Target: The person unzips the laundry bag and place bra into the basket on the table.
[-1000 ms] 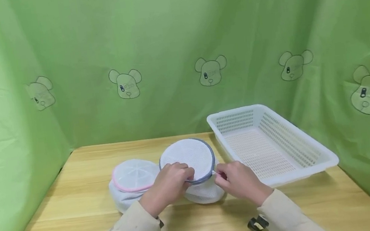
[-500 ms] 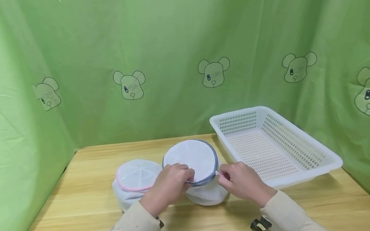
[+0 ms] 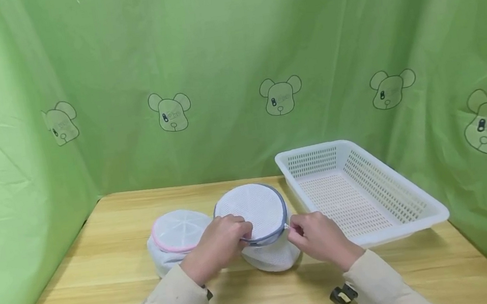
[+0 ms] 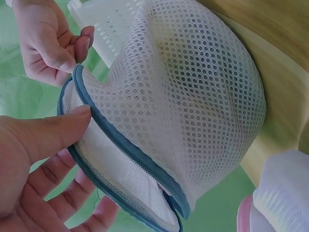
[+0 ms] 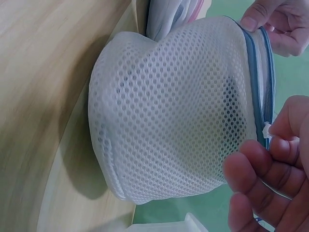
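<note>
A white mesh laundry bag (image 3: 255, 207) with a dark blue zipped rim stands on the table, its round lid tilted up. My left hand (image 3: 220, 242) grips the near rim; in the left wrist view its thumb (image 4: 72, 126) presses into the gap of the partly unzipped edge, with fingers on the lid side. At the rim's right side my right hand (image 3: 321, 239) pinches the small white zipper pull (image 5: 266, 130) between thumb and index finger. Left of this bag stands a second white bag with a pink rim (image 3: 182, 229), partly behind my left hand. What the bags contain is unclear.
A white perforated plastic basket (image 3: 324, 200) stands at the right, close beside my right hand, with nothing visible in it. The wooden table (image 3: 106, 303) is bounded by green curtains (image 3: 210, 38) at the back and both sides.
My left hand has slid slightly left along the blue rim. My right hand keeps its pinch on the zipper pull. The head view has shifted a little.
</note>
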Demonstrator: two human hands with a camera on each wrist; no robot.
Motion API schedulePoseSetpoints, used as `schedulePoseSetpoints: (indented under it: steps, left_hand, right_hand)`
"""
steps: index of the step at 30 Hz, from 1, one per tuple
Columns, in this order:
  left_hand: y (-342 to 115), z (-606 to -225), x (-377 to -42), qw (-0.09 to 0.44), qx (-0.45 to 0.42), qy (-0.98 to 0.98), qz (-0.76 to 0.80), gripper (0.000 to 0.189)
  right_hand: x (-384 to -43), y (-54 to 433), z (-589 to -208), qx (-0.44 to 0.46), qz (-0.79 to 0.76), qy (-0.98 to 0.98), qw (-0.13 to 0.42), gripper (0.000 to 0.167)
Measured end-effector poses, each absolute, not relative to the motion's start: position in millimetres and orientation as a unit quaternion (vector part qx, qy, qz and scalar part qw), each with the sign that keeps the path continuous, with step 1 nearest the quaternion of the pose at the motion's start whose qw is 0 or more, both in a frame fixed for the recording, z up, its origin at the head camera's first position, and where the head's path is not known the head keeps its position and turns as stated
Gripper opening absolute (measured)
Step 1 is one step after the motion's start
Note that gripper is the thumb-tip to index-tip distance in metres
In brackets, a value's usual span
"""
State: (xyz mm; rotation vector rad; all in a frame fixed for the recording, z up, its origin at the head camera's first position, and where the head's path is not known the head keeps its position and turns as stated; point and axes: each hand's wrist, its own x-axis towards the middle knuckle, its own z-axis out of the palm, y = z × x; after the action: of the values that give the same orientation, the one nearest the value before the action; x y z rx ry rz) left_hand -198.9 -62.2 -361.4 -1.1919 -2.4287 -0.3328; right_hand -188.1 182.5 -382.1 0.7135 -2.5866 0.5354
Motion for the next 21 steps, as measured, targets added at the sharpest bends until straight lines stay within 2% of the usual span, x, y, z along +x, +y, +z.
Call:
schedulePoseSetpoints:
  steps: [14, 21]
  left_hand:
    - [-67.9, -358.7, -199.1, 0.202, -0.426, -0.874, -0.12, 0.025]
    - [-68.5, -358.2, -198.4, 0.213, -0.43, -0.869, -0.123, 0.025]
  right_hand:
    - [-188.3, 184.8, -377.5, 0.248, 0.188, -0.931, 0.19, 0.025]
    - [-189.4, 185.7, -377.6, 0.262, 0.189, -0.923, 0.207, 0.027]
